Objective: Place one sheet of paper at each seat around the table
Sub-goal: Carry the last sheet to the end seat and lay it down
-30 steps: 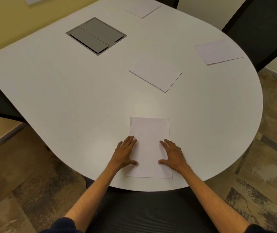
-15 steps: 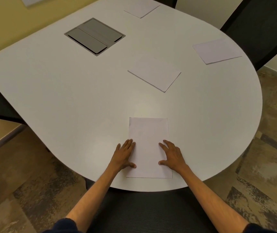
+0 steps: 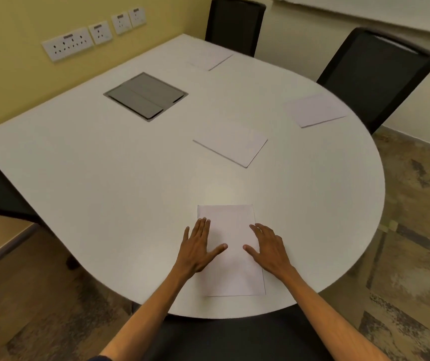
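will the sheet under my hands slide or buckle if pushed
The paper sheet lies flat on the smooth table, so it probably slides easily. Thin, it would likely droop if lifted by one edge. Left hand and right hand lying flat should limit buckling.

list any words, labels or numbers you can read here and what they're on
No text can be read.
Wall socket plates: small dark marks along the top edge, too blurred to read.
Sheets of paper: all four look blank.
Grey table hatch: no marking visible.
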